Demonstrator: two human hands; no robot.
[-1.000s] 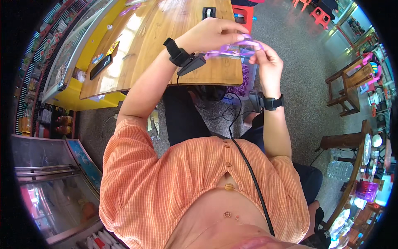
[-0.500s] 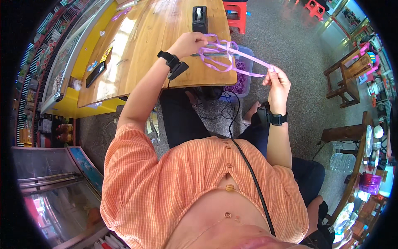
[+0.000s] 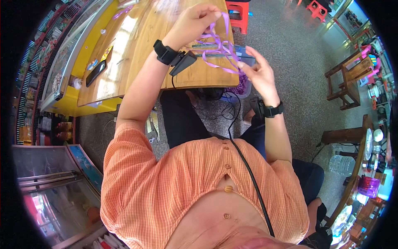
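My left hand [image 3: 195, 25] is raised over the far right part of the wooden table [image 3: 145, 45], its fingers pinching a purple ribbon [image 3: 224, 47]. The ribbon hangs in loose loops and crossing strands beyond the table's right edge. Lower and to the right, my right hand [image 3: 261, 76] has its fingers apart, with the thumb tip beside or touching the ribbon's right side. Below it stands a clear plastic tub [image 3: 247, 89] holding more purple ribbon pieces. Both wrists wear black straps with small devices.
A black phone [image 3: 96, 74] lies at the table's left side. Red plastic stools [image 3: 238, 18] stand behind the table. A wooden chair [image 3: 350, 79] and a large clear water bottle [image 3: 342, 164] are on the right. A black cable [image 3: 248, 174] runs down my front.
My left hand has moved up and right with the ribbon, now covering the black tape dispenser. My right hand has come left and its fingers have opened, leaving the stretched ribbon slack.
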